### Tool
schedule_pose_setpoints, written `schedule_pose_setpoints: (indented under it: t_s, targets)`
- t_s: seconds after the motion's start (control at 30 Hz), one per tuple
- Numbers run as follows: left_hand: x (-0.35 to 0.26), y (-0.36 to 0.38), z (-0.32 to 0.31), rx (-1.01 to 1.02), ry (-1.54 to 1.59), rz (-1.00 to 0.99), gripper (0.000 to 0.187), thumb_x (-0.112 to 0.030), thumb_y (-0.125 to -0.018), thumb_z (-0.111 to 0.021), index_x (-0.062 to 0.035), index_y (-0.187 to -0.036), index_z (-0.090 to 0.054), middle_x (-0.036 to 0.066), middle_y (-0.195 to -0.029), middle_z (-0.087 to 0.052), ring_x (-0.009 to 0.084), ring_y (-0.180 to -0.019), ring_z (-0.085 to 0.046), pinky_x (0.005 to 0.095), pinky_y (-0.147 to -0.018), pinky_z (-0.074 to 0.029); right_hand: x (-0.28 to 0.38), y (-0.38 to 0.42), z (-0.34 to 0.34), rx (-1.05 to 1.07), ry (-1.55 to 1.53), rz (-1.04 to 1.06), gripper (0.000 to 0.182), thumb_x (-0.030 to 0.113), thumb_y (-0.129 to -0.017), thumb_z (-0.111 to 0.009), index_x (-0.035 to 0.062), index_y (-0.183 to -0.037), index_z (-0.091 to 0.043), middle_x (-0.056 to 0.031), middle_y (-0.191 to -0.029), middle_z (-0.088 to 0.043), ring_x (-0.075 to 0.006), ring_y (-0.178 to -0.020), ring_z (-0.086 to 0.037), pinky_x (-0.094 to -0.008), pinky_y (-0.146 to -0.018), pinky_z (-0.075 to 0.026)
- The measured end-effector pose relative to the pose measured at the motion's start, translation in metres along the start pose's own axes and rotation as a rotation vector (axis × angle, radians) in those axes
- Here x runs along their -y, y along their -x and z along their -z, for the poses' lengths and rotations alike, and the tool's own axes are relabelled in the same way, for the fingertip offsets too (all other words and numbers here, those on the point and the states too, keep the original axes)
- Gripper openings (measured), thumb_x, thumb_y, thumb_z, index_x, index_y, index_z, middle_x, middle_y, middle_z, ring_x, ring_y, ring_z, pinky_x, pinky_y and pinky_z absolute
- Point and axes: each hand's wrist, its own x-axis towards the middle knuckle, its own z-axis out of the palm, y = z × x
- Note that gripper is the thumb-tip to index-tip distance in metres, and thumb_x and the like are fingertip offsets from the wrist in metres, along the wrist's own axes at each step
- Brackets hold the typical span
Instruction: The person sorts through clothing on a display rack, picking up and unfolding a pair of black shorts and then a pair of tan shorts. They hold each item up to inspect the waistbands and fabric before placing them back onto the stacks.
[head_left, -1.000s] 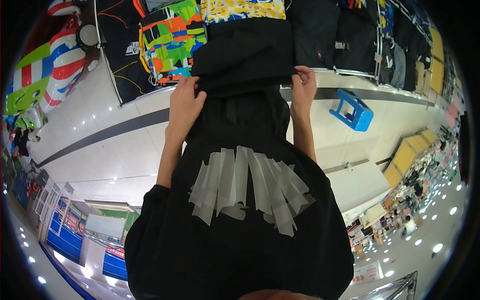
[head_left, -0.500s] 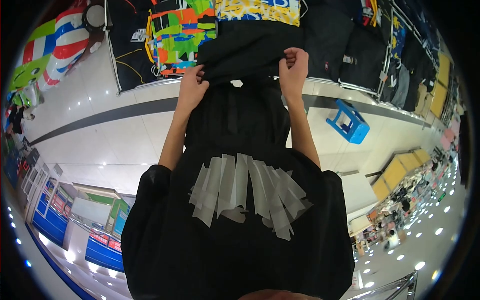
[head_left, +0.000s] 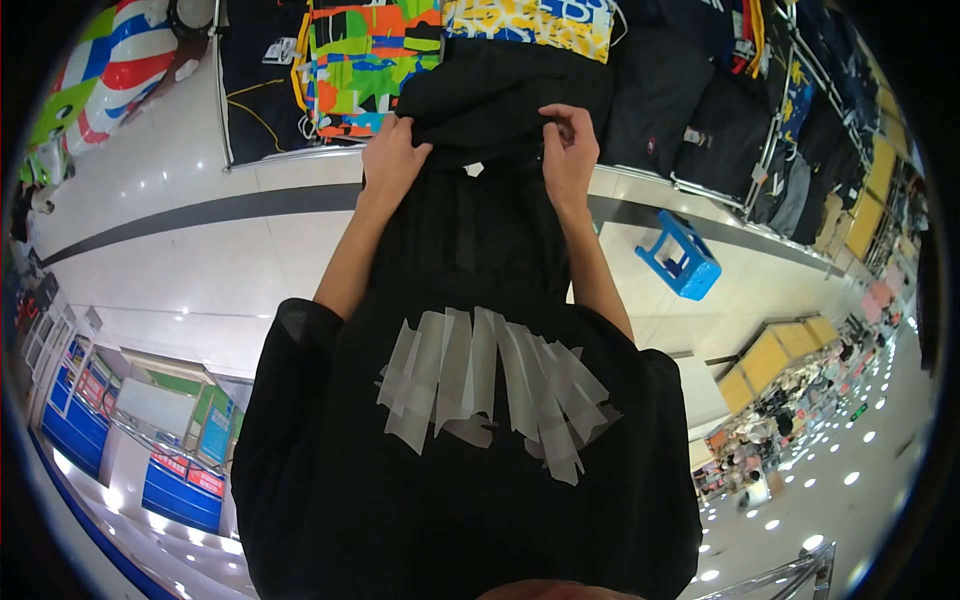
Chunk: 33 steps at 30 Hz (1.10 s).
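Observation:
A black garment [head_left: 500, 95] lies at the front edge of the display, below the colourful patterned shorts [head_left: 370, 65] and the yellow, white and blue printed ones [head_left: 530, 25]. My left hand [head_left: 395, 155] is at its left front corner, with the fingers curled onto the dark cloth. On the right side, my right hand [head_left: 570, 150] has its thumb and fingers bent together at the garment's edge; a small fold may be between them. Both fingertips are partly hidden. A small white tag [head_left: 474, 170] shows between the hands at the near edge.
More dark clothes [head_left: 655, 95] lie to the right on the display, whose metal rail [head_left: 690, 187] runs along the front. A blue plastic stool [head_left: 682, 255] stands on the floor to the right. Striped inflatables [head_left: 125, 70] are at the far left.
My right hand has moved slightly left and its fingers have shifted on the cloth. My left hand has moved a little to the right. The view has turned slightly.

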Motion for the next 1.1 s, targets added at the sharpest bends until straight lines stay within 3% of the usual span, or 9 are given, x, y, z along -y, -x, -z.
schedule_pose_setpoints:
  t_s: [0.23,0.4,0.53,0.63,0.67,0.77,0.97,1.0,1.1]
  targets:
    - [0.032,-0.006,-0.019,-0.026,0.138,-0.052,0.040,-0.003,-0.084,-0.076,-0.0016,-0.124,-0.074,0.017,-0.112,-0.070,0.0387,-0.098,-0.073,0.0488,-0.085,-0.060,-0.002,-0.014,0.011,0.001,0.255,0.144,0.021,-0.009,-0.096,-0.066,0.0028,-0.109,-0.076,-0.0067,-0.101,-0.064,-0.0125,-0.075,-0.062,-0.0282,-0.070,-0.050]
    - [0.049,-0.006,-0.025,0.033,0.510,0.179,0.048,0.001,-0.082,-0.074,-0.0007,-0.131,-0.074,0.017,-0.101,-0.074,0.0318,-0.091,-0.072,0.0426,-0.086,-0.058,-0.001,-0.036,0.021,-0.063,0.335,0.289,0.021,-0.007,-0.095,-0.067,0.0022,-0.112,-0.075,-0.0087,-0.103,-0.064,-0.0173,-0.084,-0.067,-0.0297,-0.077,-0.054]
    - [0.048,0.001,-0.036,-0.012,0.539,0.184,0.055,-0.001,-0.082,-0.078,0.0033,-0.136,-0.071,0.018,-0.109,-0.074,0.0277,-0.087,-0.072,0.0398,-0.085,-0.058,-0.040,-0.035,-0.006,-0.234,-0.056,-0.110,0.020,0.002,-0.101,-0.063,0.0012,-0.120,-0.064,-0.0063,-0.108,-0.065,-0.0146,-0.088,-0.067,-0.0321,-0.077,-0.056]
    - [0.049,0.009,-0.045,-0.080,0.415,0.111,0.061,0.002,-0.084,-0.077,0.0050,-0.144,-0.063,0.015,-0.121,-0.074,0.0183,-0.080,-0.070,0.0338,-0.076,-0.059,-0.057,-0.034,-0.022,-0.358,-0.618,-0.539,0.023,0.001,-0.102,-0.060,0.0037,-0.125,-0.059,-0.0074,-0.106,-0.068,-0.0152,-0.089,-0.067,-0.0329,-0.076,-0.057]
    - [0.053,0.012,-0.047,-0.072,0.449,0.148,0.062,0.002,-0.085,-0.077,0.0050,-0.144,-0.063,0.015,-0.124,-0.074,0.0183,-0.081,-0.070,0.0339,-0.076,-0.059,-0.058,-0.035,-0.023,-0.319,-0.653,-0.547,0.025,0.004,-0.104,-0.059,0.0049,-0.128,-0.056,-0.0085,-0.107,-0.071,-0.0166,-0.087,-0.068,-0.0337,-0.073,-0.057]
    - [0.060,0.014,-0.050,-0.038,0.563,0.246,0.063,0.001,-0.085,-0.078,0.0051,-0.145,-0.061,0.017,-0.128,-0.071,0.0199,-0.084,-0.071,0.0348,-0.079,-0.059,-0.047,-0.045,-0.030,-0.240,-0.228,-0.336,0.020,0.007,-0.105,-0.060,0.0029,-0.125,-0.057,-0.0101,-0.099,-0.072,-0.0154,-0.082,-0.069,-0.0359,-0.070,-0.057]
    - [0.042,0.020,-0.030,-0.059,0.399,0.188,0.061,-0.003,-0.087,-0.079,0.0029,-0.145,-0.061,0.021,-0.129,-0.066,0.0333,-0.095,-0.071,0.0426,-0.087,-0.059,-0.020,-0.092,-0.031,0.061,0.618,0.164,0.013,0.013,-0.101,-0.065,0.0064,-0.113,-0.064,-0.0171,-0.086,-0.074,-0.0365,-0.077,-0.075,-0.0487,-0.074,-0.059]
    - [0.037,0.019,-0.022,-0.040,0.376,0.192,0.060,-0.004,-0.087,-0.079,0.0018,-0.144,-0.062,0.022,-0.131,-0.065,0.0371,-0.101,-0.071,0.0451,-0.090,-0.059,-0.022,-0.101,-0.036,0.137,0.674,0.113,0.014,0.016,-0.098,-0.068,0.0110,-0.111,-0.066,-0.0166,-0.097,-0.077,-0.0432,-0.090,-0.074,-0.0521,-0.079,-0.059]
    - [0.029,0.020,-0.010,-0.011,0.361,0.189,0.058,-0.005,-0.087,-0.080,-0.0018,-0.143,-0.062,0.022,-0.135,-0.062,0.0428,-0.110,-0.070,0.0490,-0.094,-0.059,-0.028,-0.123,-0.046,0.307,0.787,0.278,0.015,0.017,-0.097,-0.069,0.0126,-0.111,-0.067,-0.0148,-0.100,-0.077,-0.0408,-0.096,-0.074,-0.0526,-0.083,-0.059]
